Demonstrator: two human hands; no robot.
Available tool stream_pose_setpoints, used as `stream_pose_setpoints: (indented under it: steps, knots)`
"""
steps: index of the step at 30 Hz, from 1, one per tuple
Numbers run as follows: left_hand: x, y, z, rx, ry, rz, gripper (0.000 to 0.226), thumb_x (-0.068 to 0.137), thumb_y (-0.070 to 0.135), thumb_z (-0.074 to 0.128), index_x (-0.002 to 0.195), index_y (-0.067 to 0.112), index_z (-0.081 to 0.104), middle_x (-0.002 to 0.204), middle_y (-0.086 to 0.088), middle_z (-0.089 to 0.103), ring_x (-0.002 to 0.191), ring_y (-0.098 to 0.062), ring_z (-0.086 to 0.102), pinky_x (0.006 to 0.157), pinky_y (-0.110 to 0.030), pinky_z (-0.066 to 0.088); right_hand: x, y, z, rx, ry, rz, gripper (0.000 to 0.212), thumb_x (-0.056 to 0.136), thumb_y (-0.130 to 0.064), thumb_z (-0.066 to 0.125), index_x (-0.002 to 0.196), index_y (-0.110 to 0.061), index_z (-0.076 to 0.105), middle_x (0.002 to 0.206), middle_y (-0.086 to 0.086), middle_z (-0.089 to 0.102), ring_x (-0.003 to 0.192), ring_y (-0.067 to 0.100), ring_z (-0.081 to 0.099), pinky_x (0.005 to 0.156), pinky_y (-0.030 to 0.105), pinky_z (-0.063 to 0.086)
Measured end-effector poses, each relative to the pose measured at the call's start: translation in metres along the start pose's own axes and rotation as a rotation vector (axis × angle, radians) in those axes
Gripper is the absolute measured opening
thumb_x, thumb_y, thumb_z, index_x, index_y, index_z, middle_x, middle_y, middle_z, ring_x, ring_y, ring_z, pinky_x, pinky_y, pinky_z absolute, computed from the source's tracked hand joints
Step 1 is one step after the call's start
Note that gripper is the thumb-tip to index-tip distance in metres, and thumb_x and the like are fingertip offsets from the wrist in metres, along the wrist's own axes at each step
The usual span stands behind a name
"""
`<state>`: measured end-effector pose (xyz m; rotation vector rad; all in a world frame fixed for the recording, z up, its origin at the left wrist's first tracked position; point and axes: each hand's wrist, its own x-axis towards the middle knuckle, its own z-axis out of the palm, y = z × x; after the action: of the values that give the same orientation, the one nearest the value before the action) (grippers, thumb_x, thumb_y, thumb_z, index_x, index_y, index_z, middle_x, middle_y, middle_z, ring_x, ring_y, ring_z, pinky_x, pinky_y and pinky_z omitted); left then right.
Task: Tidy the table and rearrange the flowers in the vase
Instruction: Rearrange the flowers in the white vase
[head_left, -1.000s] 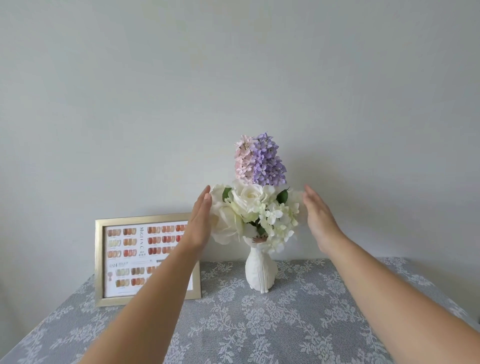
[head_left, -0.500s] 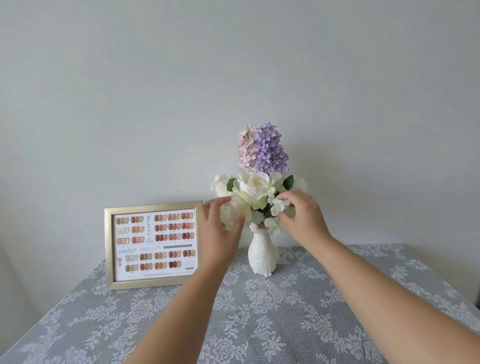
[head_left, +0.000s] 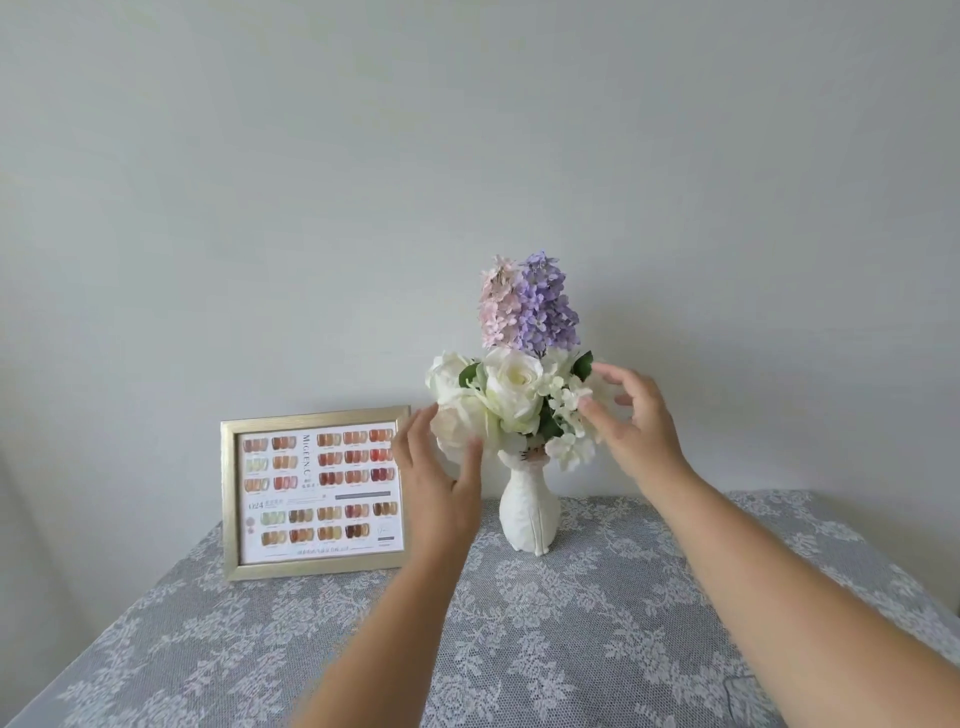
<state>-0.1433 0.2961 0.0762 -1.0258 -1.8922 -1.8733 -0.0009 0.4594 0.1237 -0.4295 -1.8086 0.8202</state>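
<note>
A white textured vase (head_left: 529, 512) stands upright near the back of the table. It holds white roses (head_left: 511, 389), small white blossoms (head_left: 566, 405), and a pink spike (head_left: 497, 304) beside a purple spike (head_left: 548, 306) rising above them. My left hand (head_left: 439, 473) is at the left side of the bouquet, fingers spread, touching the lowest white rose. My right hand (head_left: 636, 421) hovers at the right side with fingers apart, fingertips at the small white blossoms. Neither hand grips anything.
A gold-framed colour chart (head_left: 314, 491) leans against the wall, left of the vase, partly behind my left hand. A grey lace tablecloth (head_left: 545, 639) covers the table. The pale wall stands right behind the vase.
Both hands have let go of the blooms and opened, drawing slightly outward from the bouquet. The view has shifted a little; the vase stays put.
</note>
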Motion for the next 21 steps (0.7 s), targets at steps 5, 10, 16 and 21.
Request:
stream_pose_setpoints:
  steps: [5,10,16,21]
  knots:
    - [-0.040,-0.021,0.023,-0.213,0.008,-0.259,0.055,0.086,0.030,0.064,0.132,0.037,0.035,0.134,0.012,0.042,0.124,-0.008,0.046,0.089,-0.018,0.039,-0.013,0.010,0.003,-0.058,-0.099,-0.033,0.072,0.060,-0.047,0.083,0.123,-0.038,0.049,0.111,-0.013,0.038,0.106,0.009,0.046,0.092,0.019,0.036]
    - [-0.042,-0.055,0.052,0.101,-0.271,-0.423,0.068,0.079,0.031,0.077,0.136,0.023,0.040,0.131,0.001,0.048,0.124,-0.021,0.048,0.099,-0.037,0.041,-0.009,0.017,0.015,-0.186,-0.068,-0.035,0.071,0.065,-0.026,0.085,0.126,-0.028,0.048,0.119,-0.002,0.039,0.091,-0.007,0.050,0.078,0.001,0.034]
    - [-0.032,-0.070,0.075,0.181,-0.388,-0.383,0.091,0.069,0.043,0.084,0.144,0.022,0.036,0.142,-0.001,0.045,0.130,-0.022,0.042,0.108,-0.045,0.038,-0.003,0.017,0.016,-0.225,-0.040,-0.032,0.058,0.071,-0.025,0.077,0.122,-0.030,0.049,0.114,-0.007,0.040,0.089,0.005,0.052,0.071,0.008,0.033]
    - [-0.030,-0.077,0.085,0.133,-0.371,-0.374,0.087,0.070,0.035,0.086,0.142,0.022,0.038,0.140,0.001,0.048,0.128,-0.018,0.045,0.101,-0.033,0.038,-0.005,0.020,0.017,-0.203,-0.035,-0.065,0.053,0.068,-0.022,0.081,0.116,-0.026,0.058,0.114,-0.003,0.047,0.090,0.008,0.053,0.075,0.011,0.036]
